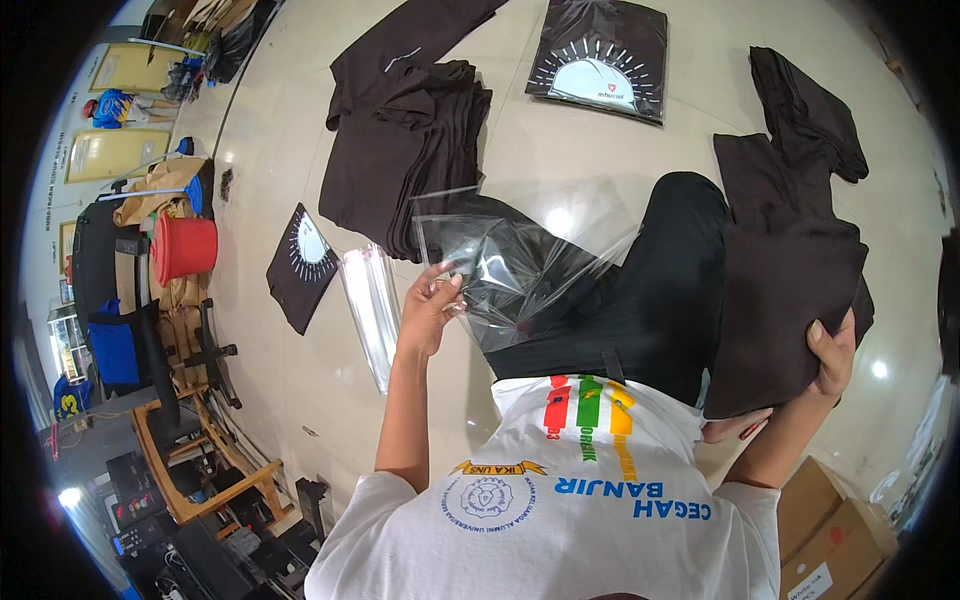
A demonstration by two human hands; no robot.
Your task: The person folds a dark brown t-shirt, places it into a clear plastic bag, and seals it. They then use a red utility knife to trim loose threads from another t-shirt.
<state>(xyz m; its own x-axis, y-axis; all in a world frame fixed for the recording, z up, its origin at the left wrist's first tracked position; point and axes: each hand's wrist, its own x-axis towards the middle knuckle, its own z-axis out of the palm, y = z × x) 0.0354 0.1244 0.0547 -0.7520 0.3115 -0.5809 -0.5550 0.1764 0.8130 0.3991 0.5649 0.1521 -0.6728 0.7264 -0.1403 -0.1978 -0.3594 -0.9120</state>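
Observation:
My left hand (433,307) pinches the edge of a clear plastic bag (502,277), which spreads over my lap. At the right, my right hand (832,352) grips the edge of a folded dark garment (787,300). More dark cloth (810,112) lies beyond it on the floor. A stack of folded dark garments (405,157) is ahead to the left. Beside my left forearm lies a bundle of flat clear plastic bags (367,315). Next to that is a folded dark garment with a white helmet print (302,266). A packed garment in clear plastic (600,64) lies at the top.
A red plastic bucket (185,247), a blue broom (195,193) and a wooden frame (217,502) stand at the left, near electronic equipment (135,502). A cardboard box (832,525) is at the lower right. Another person (120,109) is far off at the upper left.

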